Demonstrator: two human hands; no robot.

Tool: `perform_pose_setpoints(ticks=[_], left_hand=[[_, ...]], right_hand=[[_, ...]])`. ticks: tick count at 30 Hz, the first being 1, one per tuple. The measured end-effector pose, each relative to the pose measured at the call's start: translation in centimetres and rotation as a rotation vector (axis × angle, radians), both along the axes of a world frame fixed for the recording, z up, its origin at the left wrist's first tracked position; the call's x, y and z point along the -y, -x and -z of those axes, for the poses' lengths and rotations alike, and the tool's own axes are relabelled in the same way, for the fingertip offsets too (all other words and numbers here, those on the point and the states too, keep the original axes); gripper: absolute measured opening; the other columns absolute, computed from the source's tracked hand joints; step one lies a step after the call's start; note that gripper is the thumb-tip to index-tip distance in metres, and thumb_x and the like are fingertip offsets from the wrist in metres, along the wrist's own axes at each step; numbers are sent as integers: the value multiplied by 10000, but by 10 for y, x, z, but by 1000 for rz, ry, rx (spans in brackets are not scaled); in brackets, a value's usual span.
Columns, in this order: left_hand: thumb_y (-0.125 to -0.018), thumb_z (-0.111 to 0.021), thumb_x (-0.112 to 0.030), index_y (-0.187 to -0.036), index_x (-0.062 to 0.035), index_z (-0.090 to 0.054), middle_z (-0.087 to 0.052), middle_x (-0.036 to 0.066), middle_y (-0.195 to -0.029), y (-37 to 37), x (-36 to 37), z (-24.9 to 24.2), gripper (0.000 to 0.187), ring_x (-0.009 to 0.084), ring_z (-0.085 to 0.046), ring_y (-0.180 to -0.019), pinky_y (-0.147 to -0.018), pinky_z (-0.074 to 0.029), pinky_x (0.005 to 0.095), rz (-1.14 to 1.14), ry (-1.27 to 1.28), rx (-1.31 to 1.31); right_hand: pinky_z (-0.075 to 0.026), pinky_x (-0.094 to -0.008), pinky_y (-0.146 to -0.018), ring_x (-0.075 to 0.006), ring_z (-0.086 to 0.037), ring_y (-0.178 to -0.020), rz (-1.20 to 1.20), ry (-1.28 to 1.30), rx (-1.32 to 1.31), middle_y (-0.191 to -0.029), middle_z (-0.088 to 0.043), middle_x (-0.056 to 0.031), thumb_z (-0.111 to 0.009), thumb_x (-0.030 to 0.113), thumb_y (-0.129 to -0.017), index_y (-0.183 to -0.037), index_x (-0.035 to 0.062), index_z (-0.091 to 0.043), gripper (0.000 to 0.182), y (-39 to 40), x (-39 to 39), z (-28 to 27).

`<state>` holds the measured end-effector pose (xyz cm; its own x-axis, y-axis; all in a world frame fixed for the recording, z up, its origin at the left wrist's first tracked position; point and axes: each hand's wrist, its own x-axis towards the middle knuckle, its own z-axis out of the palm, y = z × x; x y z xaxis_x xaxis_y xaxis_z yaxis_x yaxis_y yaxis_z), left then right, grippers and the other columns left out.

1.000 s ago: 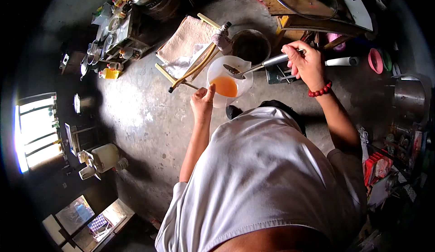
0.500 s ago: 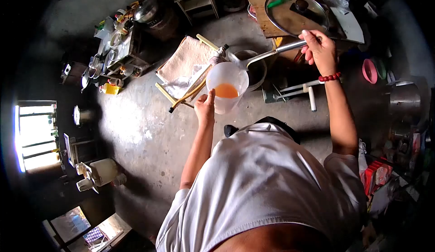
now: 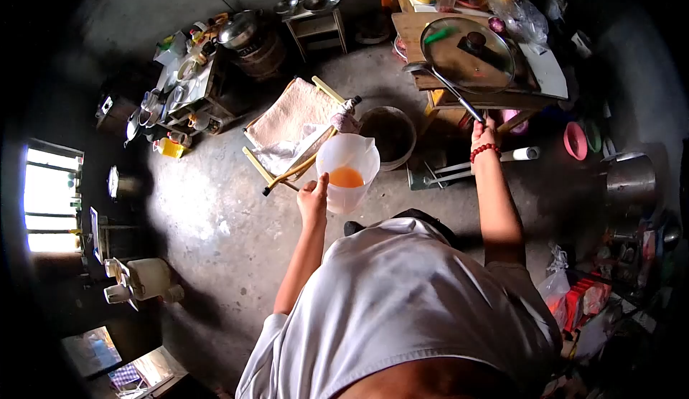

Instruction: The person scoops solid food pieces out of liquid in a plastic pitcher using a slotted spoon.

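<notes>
My left hand (image 3: 313, 199) is closed on the left side of a translucent plastic measuring jug (image 3: 349, 153), its thumb up along the wall. Orange liquid (image 3: 346, 177) covers the bottom of the jug. Out to the right, my right hand (image 3: 484, 135) grips the end of a long-handled metal ladle (image 3: 459, 97). The ladle's bowl points away to the upper left, by the edge of the wooden table (image 3: 413, 27). On that table lies a glass pan lid (image 3: 470, 53) with a dark knob.
Beyond the jug stands a folding stool (image 3: 296, 112) with a pinkish cloth, beside a round bucket (image 3: 388, 138) on the floor. White pipes (image 3: 495, 161) lie under my right forearm. A cluttered side table (image 3: 188, 97) is at the left.
The ladle has moved from over the jug's mouth to the right, towards the table. My right hand has come lower and nearer my body. The jug stays in my left hand.
</notes>
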<state>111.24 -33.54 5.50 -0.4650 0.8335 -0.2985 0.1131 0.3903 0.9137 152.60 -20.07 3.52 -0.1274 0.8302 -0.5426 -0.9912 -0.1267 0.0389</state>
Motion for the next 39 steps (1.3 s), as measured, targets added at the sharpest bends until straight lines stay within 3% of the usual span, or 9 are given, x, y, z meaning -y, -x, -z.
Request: perform_pose_setpoints(ticks=[1,5,6,11,18,22,23,29,39], left_hand=[[-766,-675,-403,-492,-26,-465,-422,-5,-478,1,3,-5,512,95,-364,-461,-449,-304,285,-6,-4,3],[-768,-676,-396,-488,-33,-456,-421,-3,-478,6,17,-16,508,92,-361,-461,-450,-300,280,-46,14,0],[-767,-678,-393,-489,-35,-459,-423,-6,-480,8,19,-17,504,88,-361,-463,-449,-297,278,-48,14,18],[-769,-683,-387,-497,-40,-475,-429,-19,-489,20,31,-13,487,77,-361,-471,-447,-282,268,-50,-6,42],[-783,-672,-392,-506,-49,-473,-428,-23,-500,34,46,-16,484,71,-363,-483,-455,-274,269,-96,-13,54],[-781,-673,-389,-508,-47,-479,-431,-22,-501,42,54,-12,478,72,-363,-481,-458,-277,269,-129,-4,84],[-780,-674,-386,-511,-46,-486,-433,-21,-501,44,56,-13,473,72,-364,-481,-461,-279,267,-138,1,83],[-777,-679,-382,-516,-47,-488,-431,-24,-503,55,67,-14,466,73,-357,-480,-464,-275,265,-203,21,102],[-795,-677,-308,-552,-83,-473,-395,-63,-530,82,91,-20,389,37,-286,-483,-445,-189,248,-202,-55,178]], right_hand=[[-328,-140,-337,-42,-394,-407,193,105,720,-583,-494,3,-519,275,-908,-765,85,-481,240,-31,-16,57],[-314,-145,-333,-34,-364,-403,161,-75,552,-564,-451,19,-473,283,-928,-728,89,-463,279,-17,0,29],[-314,-145,-332,-35,-372,-403,220,-46,645,-563,-457,19,-478,289,-925,-726,88,-469,283,22,17,-22],[-315,-153,-328,-42,-392,-399,194,292,814,-556,-475,19,-483,304,-923,-745,76,-481,289,22,-1,9],[-362,-224,-355,-102,-399,-407,-114,-29,397,-538,-473,34,-404,288,-908,-771,96,-523,265,3,-8,49],[-361,-213,-354,-69,-417,-427,-49,-8,430,-580,-487,46,-403,250,-900,-744,110,-519,240,9,10,66],[-352,-198,-335,-52,-420,-429,161,175,473,-594,-487,45,-439,201,-894,-733,112,-515,199,24,16,68],[-382,-158,-308,-68,-464,-404,77,249,-1,-609,-550,-19,-570,86,-808,-681,55,-537,135,54,87,53],[-410,-206,-374,-107,-499,-464,-94,-283,-318,-671,-564,-79,-586,155,-808,-703,-6,-504,209,64,70,45]])
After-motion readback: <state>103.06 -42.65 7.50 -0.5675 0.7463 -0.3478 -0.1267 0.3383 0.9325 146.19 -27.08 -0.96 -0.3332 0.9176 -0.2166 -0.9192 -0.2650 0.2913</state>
